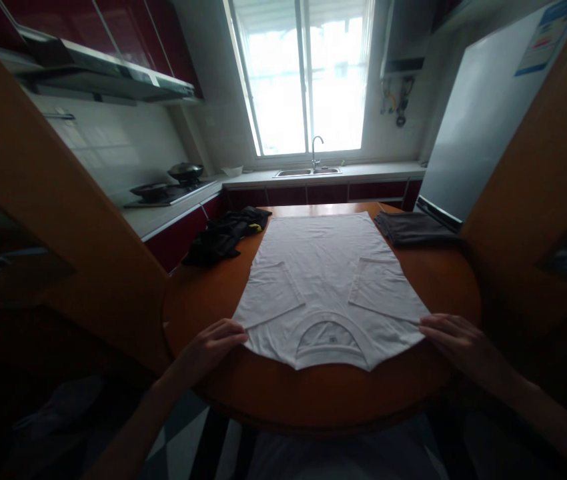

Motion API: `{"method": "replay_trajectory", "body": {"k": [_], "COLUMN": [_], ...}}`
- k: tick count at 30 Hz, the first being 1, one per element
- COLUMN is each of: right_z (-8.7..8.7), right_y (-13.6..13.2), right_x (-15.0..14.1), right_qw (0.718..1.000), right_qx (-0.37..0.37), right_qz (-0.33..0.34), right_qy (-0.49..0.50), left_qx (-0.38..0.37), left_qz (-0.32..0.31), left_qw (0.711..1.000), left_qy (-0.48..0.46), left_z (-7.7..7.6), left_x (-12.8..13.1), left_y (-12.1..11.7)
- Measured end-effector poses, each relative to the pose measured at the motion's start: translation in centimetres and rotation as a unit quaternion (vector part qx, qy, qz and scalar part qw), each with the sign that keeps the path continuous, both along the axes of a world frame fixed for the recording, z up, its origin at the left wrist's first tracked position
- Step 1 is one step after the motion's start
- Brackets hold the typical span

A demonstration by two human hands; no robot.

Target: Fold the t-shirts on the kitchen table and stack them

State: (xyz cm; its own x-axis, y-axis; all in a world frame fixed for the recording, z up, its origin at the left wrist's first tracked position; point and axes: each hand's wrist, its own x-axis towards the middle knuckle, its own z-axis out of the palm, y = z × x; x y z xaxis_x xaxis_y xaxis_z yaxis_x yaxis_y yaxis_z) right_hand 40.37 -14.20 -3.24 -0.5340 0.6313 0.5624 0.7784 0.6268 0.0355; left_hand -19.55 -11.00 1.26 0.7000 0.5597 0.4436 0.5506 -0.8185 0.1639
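A white T-shirt (328,267) lies spread flat on the round wooden table (313,400), its collar toward me and its hem at the far side. Both sleeves are folded inward over the body. My left hand (217,341) pinches the shirt's left shoulder edge between thumb and fingers. At the opposite shoulder, my right hand (451,339) grips the edge in the same way. The fabric between the two hands looks fairly smooth, with small creases near the collar.
A crumpled black garment (228,235) lies at the table's far left. Folded dark grey cloth (413,229) sits at the far right. Beyond are a counter with a sink (308,172), a stove with pans (186,172), and a fridge (483,120) on the right.
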Motion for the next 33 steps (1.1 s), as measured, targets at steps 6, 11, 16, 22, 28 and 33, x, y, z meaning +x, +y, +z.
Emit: {"method": "replay_trajectory", "body": {"k": [6,11,16,22,28,33], "right_z": [-0.3,-0.1,0.6,2.4,4.7,6.3], "right_y": [-0.1,-0.3,-0.5,-2.0,-1.9,2.5], "right_x": [0.6,0.9,0.8,1.2,0.7,-0.3], "right_qw": [1.000,0.999,0.999,0.995,0.979,0.939], "right_qx": [-0.016,-0.017,-0.024,-0.077,-0.147,-0.230], "right_qz": [0.016,0.021,0.039,0.063,0.018,-0.045], "right_qy": [-0.014,-0.019,-0.004,0.031,0.140,0.253], "left_qx": [-0.013,-0.012,-0.017,-0.096,-0.159,-0.126], "left_qz": [-0.002,0.000,0.004,0.013,0.048,0.091], "left_qw": [1.000,1.000,0.999,0.994,0.979,0.974], "left_qy": [-0.009,-0.026,-0.039,-0.057,-0.114,-0.166], "left_z": [-0.6,-0.6,-0.8,-0.5,2.1,4.1], "left_x": [-0.4,-0.5,-0.8,-1.8,-0.6,0.7], "left_y": [0.2,0.0,-0.1,-2.0,-2.9,1.4]}}
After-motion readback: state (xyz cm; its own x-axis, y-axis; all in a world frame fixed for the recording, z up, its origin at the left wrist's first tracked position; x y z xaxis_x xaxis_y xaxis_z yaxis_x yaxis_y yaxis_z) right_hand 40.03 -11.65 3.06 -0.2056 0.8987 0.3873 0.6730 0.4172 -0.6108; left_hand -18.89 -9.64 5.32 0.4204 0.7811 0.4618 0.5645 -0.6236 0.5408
